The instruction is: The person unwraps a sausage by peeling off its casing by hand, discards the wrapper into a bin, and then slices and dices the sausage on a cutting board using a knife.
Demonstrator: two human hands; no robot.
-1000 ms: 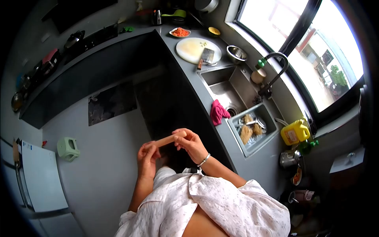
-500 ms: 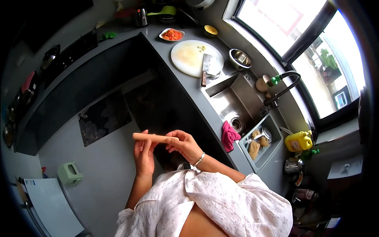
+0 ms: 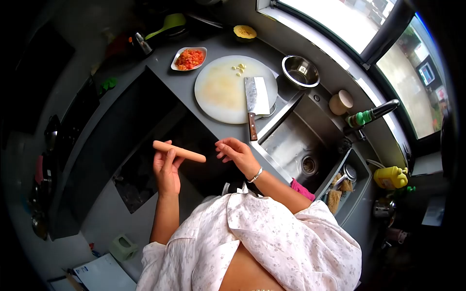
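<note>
A pinkish-orange sausage (image 3: 187, 154) points to the right in my left hand (image 3: 166, 172), which pinches it near its left end, in front of my body. To its right, my right hand (image 3: 237, 153) is apart from the sausage, its fingers loosely bent and nothing visible in them. Beyond the right hand, a cleaver (image 3: 257, 99) lies on the round white cutting board (image 3: 213, 89), its wooden handle past the board's edge toward the sink. Several small pale pieces (image 3: 239, 69) sit on the far part of the board.
A plate of chopped red-orange food (image 3: 189, 59) and a yellow bowl (image 3: 244, 33) stand behind the board. At right are a steel bowl (image 3: 301, 71), the sink (image 3: 286, 133), a faucet (image 3: 378, 110), a magenta cloth (image 3: 302, 189) and a yellow jug (image 3: 391, 178).
My right hand has let go of the sausage and moved up and right. My left hand still holds it, now tilted down to the right. The view has turned closer to the counter.
</note>
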